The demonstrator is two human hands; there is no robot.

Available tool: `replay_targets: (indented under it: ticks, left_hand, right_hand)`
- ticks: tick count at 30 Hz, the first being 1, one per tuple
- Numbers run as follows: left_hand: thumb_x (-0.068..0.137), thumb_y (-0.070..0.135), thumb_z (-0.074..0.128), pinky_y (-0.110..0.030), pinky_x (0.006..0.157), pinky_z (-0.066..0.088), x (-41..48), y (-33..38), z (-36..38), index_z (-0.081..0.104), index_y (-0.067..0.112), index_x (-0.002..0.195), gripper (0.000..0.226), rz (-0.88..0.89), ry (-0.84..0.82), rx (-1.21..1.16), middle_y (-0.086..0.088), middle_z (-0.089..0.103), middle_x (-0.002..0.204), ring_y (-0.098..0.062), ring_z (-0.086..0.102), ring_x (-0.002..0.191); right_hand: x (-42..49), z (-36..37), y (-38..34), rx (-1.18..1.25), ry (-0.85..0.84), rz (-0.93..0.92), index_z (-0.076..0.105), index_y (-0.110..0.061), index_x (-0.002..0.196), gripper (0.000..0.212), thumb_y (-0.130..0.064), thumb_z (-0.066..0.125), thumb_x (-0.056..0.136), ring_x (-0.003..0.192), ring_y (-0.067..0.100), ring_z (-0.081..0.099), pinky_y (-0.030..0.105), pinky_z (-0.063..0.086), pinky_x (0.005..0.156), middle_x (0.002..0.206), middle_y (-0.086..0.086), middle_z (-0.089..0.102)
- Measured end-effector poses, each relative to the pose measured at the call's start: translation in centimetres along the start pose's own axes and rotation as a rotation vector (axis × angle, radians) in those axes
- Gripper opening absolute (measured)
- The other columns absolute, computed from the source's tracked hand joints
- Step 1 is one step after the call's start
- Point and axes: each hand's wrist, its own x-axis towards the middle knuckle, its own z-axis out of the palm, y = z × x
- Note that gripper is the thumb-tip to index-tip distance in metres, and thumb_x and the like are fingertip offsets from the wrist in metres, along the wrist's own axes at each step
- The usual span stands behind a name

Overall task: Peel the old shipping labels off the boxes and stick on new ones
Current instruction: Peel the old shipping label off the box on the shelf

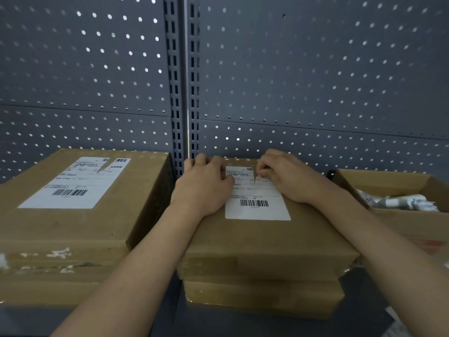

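Nearest, at the front edge of the dark shelf (364, 295), a lower box (262, 297) carries the middle box (267, 239) that both forearms reach over. Its old shipping label (257, 210) is still stuck flat over most of its area, barcode toward the front, with a narrow slit torn down from its far edge.

The left hand (204, 186) lies palm-down on the box top just left of the label, grip loose and holding nothing, seemingly steadying the box. The right hand (286, 176) has a narrow grip, fingers curled in, thumb and forefinger apparently pinching the label at the slit.

Toward the shelf's left end sits the left box (73, 234), whose torn label (73, 183) also has a rip at its far edge but is otherwise in place. Toward the right end an open carton (413, 224) holds white scraps (398, 203), too blurred to identify. A grey pegboard (291, 69) backs the shelf.

By my reading the job is early: both visible labels are started, neither is off, and no new label is in sight.
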Motion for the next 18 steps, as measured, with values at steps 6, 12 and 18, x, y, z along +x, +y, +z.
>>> replay_targets:
  ticks: [6, 12, 18]
  left_hand:
    - [0.093, 0.043, 0.043, -0.044, 0.094, 0.039, 0.1, 0.0, 0.0, 0.047, 0.03, 0.131, 0.04, 0.003, -0.007, 0.0, 0.001, 0.04, 0.136, -0.024, 0.029, 0.13]
    - [0.093, 0.043, 0.043, -0.046, 0.098, 0.038, 0.0, 0.0, 0.0, 0.047, 0.03, 0.13, 0.039, 0.004, -0.012, -0.015, 0.001, 0.04, 0.136, -0.024, 0.027, 0.132]
    - [0.093, 0.043, 0.044, -0.046, 0.098, 0.038, 0.0, -0.1, 0.1, 0.046, 0.03, 0.133, 0.042, 0.002, -0.003, -0.021, 0.001, 0.039, 0.137, -0.024, 0.027, 0.132]
  right_hand:
    - [-0.8, -0.4, -0.4, 0.006, -0.008, 0.027, 0.048, -0.022, 0.091, 0.015, -0.016, 0.04, 0.103, 0.089, 0.011, 0.048, 0.039, 0.045, 0.087, 0.1, -0.005, 0.048]
    - [-1.4, -0.5, -0.4, 0.083, 0.017, 0.035, 0.05, -0.023, 0.102, 0.007, -0.026, 0.045, 0.101, 0.093, 0.011, 0.054, 0.038, 0.046, 0.086, 0.099, -0.008, 0.057]
    - [-1.3, -0.7, 0.1, 0.199, -0.022, 0.031, 0.065, -0.028, 0.118, 0.026, -0.033, 0.063, 0.093, 0.099, 0.004, 0.056, 0.027, 0.046, 0.089, 0.103, -0.014, 0.06]
